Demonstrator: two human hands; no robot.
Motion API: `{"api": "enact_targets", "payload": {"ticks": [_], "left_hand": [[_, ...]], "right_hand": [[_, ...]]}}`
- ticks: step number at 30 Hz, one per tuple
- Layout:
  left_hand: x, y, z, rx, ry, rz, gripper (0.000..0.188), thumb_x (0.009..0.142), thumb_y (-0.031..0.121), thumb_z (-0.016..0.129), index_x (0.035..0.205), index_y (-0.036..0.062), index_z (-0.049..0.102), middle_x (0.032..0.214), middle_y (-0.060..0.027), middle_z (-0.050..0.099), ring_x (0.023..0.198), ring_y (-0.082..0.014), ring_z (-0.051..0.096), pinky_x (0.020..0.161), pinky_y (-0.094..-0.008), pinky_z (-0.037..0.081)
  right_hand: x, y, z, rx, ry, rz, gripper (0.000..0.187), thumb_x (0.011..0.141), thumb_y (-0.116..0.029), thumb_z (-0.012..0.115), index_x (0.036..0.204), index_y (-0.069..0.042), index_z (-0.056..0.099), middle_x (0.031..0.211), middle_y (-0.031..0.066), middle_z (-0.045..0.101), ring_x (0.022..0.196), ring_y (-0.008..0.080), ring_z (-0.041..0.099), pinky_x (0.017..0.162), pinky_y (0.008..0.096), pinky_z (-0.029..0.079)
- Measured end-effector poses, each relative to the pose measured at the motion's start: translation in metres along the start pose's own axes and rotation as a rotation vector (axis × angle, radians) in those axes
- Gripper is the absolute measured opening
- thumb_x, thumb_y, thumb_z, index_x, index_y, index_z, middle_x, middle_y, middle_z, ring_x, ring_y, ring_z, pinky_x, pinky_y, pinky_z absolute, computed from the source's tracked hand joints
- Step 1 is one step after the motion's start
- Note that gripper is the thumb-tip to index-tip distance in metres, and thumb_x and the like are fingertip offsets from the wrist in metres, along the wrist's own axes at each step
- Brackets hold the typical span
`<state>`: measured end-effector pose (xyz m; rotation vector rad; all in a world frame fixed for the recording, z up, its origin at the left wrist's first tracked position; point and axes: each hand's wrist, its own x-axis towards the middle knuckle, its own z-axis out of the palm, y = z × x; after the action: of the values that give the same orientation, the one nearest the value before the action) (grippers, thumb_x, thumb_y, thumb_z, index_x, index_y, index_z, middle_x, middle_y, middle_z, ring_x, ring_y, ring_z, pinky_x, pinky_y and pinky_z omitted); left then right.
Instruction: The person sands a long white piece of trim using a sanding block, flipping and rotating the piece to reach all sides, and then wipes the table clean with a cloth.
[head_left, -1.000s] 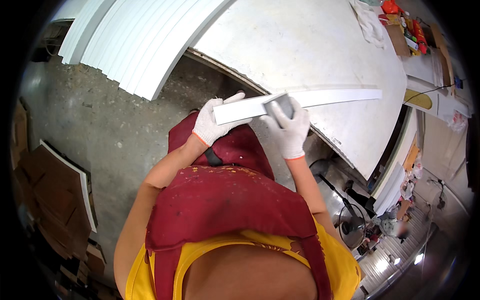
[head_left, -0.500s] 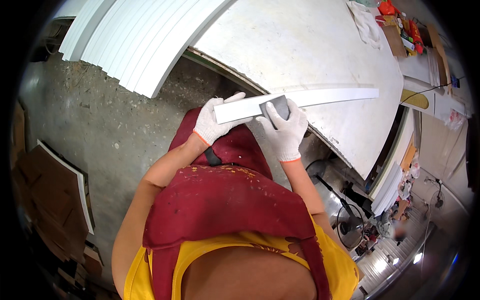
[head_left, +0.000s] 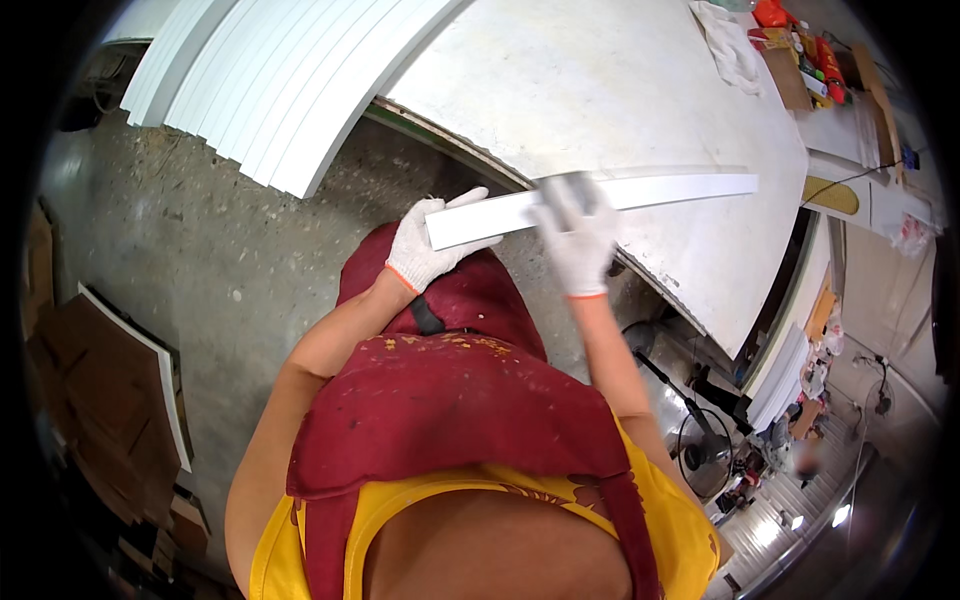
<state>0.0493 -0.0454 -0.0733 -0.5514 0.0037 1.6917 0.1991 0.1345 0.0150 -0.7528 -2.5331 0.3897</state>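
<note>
A long white strip [head_left: 480, 221] reaches from my lap out over the white table [head_left: 560, 90], its far end resting on the tabletop. In a white knit glove with an orange cuff, my left hand [head_left: 425, 240] is wrapped round the strip's near end from below. My right hand [head_left: 580, 245], gloved the same way and blurred by motion, presses a grey sanding block [head_left: 567, 192] on the strip's upper face, close to the table edge. Part of the block is smeared and covered by the fingers.
Several white strips [head_left: 290, 90] lie side by side at the upper left, overhanging the table. A white cloth [head_left: 728, 45] lies at the far right of the tabletop. Below on the right stands a black fan [head_left: 705, 450]. Brown boards [head_left: 110, 390] lean at the left.
My right hand has slid the sanding block a short way along the strip, away from my left hand. The left hand keeps its grip in nearly the same place.
</note>
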Motion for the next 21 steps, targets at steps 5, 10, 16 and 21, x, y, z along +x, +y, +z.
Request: {"api": "enact_targets", "payload": {"ticks": [5,10,16,21], "left_hand": [[-0.009,0.0,0.013,1.094,0.02,0.268,0.05,0.099,0.025,0.051,0.138,-0.0068,0.054,0.153,-0.0218,0.052,0.132,-0.0364,0.056,0.108,-0.0616,0.05],[-0.012,0.006,0.035,0.046,0.153,-0.217,0.073,0.1,0.027,0.047,0.16,-0.009,0.025,0.158,-0.0421,0.031,0.128,-0.0609,0.055,0.103,-0.066,0.054],[-0.005,0.028,0.023,0.425,-0.213,-0.32,0.073,0.098,0.027,0.052,0.155,-0.0145,0.032,0.13,-0.0378,0.061,0.094,-0.0392,0.074,0.073,-0.0356,0.065],[-0.009,0.036,0.047,1.214,-0.1,-0.07,0.063,0.094,0.022,0.057,0.146,-0.0141,0.051,0.11,-0.0236,0.074,0.087,-0.0217,0.072,0.07,-0.028,0.057]], "right_hand": [[-0.008,-0.106,0.038,0.182,-0.191,-0.311,0.038,0.078,-0.031,0.081,0.115,-0.028,0.075,0.121,0.0159,0.066,0.093,0.0321,0.068,0.079,0.0479,0.055],[0.007,0.014,0.001,-0.058,0.036,-0.022,0.035,0.085,-0.032,0.08,0.119,-0.024,0.078,0.125,0.017,0.068,0.112,0.0337,0.067,0.09,0.0436,0.055],[0.023,0.134,-0.076,0.27,0.207,0.536,0.05,0.091,-0.024,0.077,0.133,0.001,0.07,0.127,0.0216,0.069,0.117,0.0303,0.065,0.103,0.04,0.05],[0.028,0.124,-0.07,0.051,0.108,0.532,0.056,0.085,-0.033,0.083,0.128,0.001,0.073,0.134,0.0251,0.065,0.126,0.033,0.06,0.111,0.0406,0.044]]}}
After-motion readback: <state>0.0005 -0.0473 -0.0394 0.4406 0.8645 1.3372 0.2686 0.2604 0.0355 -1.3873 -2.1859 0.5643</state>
